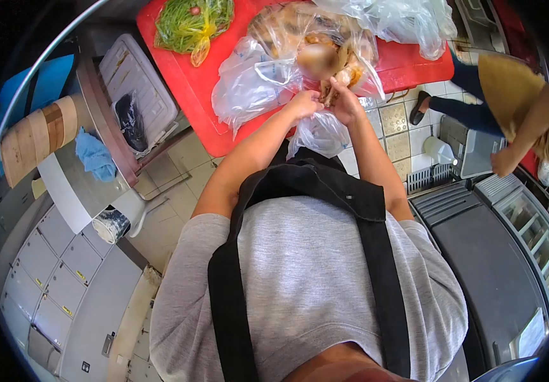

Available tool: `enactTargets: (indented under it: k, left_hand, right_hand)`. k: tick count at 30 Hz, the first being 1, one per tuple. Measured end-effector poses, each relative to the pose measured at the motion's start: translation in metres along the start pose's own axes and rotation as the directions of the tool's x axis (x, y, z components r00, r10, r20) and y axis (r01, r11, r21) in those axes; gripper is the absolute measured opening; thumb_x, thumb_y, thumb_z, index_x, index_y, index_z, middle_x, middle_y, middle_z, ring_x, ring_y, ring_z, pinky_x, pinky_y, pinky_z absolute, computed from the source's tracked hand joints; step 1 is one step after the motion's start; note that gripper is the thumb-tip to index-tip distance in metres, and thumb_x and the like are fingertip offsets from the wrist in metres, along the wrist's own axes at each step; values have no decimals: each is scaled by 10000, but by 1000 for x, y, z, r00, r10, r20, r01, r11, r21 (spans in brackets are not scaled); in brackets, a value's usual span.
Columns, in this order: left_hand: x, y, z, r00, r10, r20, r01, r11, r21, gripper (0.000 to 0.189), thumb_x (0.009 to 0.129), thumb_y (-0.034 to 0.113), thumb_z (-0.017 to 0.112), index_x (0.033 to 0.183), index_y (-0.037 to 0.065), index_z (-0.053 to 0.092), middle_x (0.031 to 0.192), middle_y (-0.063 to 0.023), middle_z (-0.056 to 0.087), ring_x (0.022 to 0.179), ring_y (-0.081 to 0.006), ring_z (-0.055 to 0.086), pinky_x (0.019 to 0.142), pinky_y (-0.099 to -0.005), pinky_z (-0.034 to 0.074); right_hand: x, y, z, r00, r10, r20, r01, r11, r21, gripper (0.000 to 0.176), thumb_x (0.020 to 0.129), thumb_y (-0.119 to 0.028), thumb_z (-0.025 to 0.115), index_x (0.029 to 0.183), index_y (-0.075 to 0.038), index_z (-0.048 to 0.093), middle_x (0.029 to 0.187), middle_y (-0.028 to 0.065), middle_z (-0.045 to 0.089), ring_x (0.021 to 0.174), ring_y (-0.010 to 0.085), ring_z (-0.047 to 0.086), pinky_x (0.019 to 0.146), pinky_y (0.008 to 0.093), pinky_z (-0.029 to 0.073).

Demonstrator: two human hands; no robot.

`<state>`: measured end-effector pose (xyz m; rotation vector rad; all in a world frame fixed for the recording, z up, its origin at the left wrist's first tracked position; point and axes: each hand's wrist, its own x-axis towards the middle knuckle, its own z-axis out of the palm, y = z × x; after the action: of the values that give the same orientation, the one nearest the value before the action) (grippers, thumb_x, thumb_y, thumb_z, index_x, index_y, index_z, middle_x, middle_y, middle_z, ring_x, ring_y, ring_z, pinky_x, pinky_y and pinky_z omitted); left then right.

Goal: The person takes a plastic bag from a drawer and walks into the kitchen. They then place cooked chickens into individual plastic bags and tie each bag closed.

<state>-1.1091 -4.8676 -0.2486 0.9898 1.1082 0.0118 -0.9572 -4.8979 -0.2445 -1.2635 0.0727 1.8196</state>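
Note:
Near the front edge of the red table (188,95), my left hand (304,105) and my right hand (347,104) are close together at a pale brown piece of meat (329,94). Its lower end lies between the fingers of both hands, which are bent round it. Behind them, more meat pieces (354,73) lie in an open clear plastic bag (367,83); part of this spot is blurred. A white plastic bag (255,79) lies left of my hands, and another clear bag (321,135) hangs just below them.
A bag of green vegetables (192,22) lies at the table's back left, more plastic bags (408,25) at its back right. Another person (510,95) stands at the right, beyond a grey counter unit (453,223). A grey lidded bin (137,92) stands left.

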Motion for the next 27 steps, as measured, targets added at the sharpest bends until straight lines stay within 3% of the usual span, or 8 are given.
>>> enactTargets:
  k: [4, 7, 10, 11, 16, 19, 21, 27]
  left_hand:
    - [-26, 14, -8, 995, 91, 49, -95, 992, 82, 432, 836, 169, 658, 1230, 26, 551, 1143, -88, 602, 1009, -175, 576, 817, -323, 479]
    - [-74, 24, -22, 777, 628, 42, -629, 774, 68, 353, 818, 150, 640, 1153, 47, 597, 1188, -139, 567, 1058, -240, 564, 883, -374, 463]
    - [-116, 9, -59, 806, 578, 127, -592, 781, 198, 304, 820, 51, 603, 1122, 70, 625, 1346, -65, 461, 1212, -240, 477, 976, -369, 412]
    - [-128, 0, -70, 839, 536, 92, -534, 778, 332, 305, 810, 39, 594, 1110, 80, 633, 1328, -79, 479, 1203, -261, 486, 976, -370, 414]
    - [-179, -18, -107, 911, 368, -185, -164, 737, 656, 340, 795, 10, 544, 1101, 111, 654, 1237, -154, 549, 1161, -343, 513, 972, -379, 423]
    - [-204, -21, -116, 764, 520, -382, -192, 748, 636, 383, 850, 34, 517, 1213, 126, 596, 1218, -194, 554, 1154, -342, 521, 958, -375, 431]
    - [-204, -32, -126, 667, 574, -475, -243, 770, 590, 404, 863, 55, 534, 1257, 138, 562, 1236, -196, 525, 1144, -339, 525, 957, -369, 429]
    - [-176, -54, -144, 636, 472, -611, -218, 869, 443, 493, 806, 39, 598, 1284, 147, 544, 1129, -144, 529, 1079, -287, 532, 946, -332, 423]
  right_hand:
    - [20, -2, -10, 990, 130, 59, -132, 991, 26, 385, 829, -167, 627, 1203, -166, 538, 752, -33, 582, 673, 124, 554, 689, 387, 434]
    - [12, -12, 6, 990, 139, 15, -140, 990, 27, 326, 829, -112, 599, 1151, -155, 568, 687, -41, 535, 593, 116, 506, 728, 413, 414]
    - [-13, -30, 9, 941, 164, 297, -183, 982, 38, 275, 835, -56, 548, 1106, -93, 580, 791, -16, 547, 655, 126, 507, 836, 517, 443]
    - [-31, -38, 20, 972, 159, 172, -158, 987, -18, 253, 819, -40, 564, 1066, -90, 582, 756, -16, 510, 619, 121, 455, 874, 533, 429]
    - [-109, -55, 19, 944, 145, 298, -55, 955, -292, 306, 753, -201, 665, 1018, -54, 621, 813, 34, 586, 752, 196, 593, 882, 542, 455]
    - [-149, -64, 32, 957, 173, 233, -38, 870, -491, 221, 750, -116, 644, 929, 13, 628, 767, 69, 608, 642, 206, 605, 870, 481, 488]
    - [-170, -69, 39, 922, 266, 281, -53, 806, -589, 169, 712, -13, 569, 850, 58, 634, 726, 108, 617, 603, 193, 594, 639, 336, 516]
    - [-185, -58, 78, 847, 380, 372, 148, 504, -851, 224, 677, -27, 555, 865, 28, 663, 745, 55, 616, 618, 120, 532, 560, 240, 431]
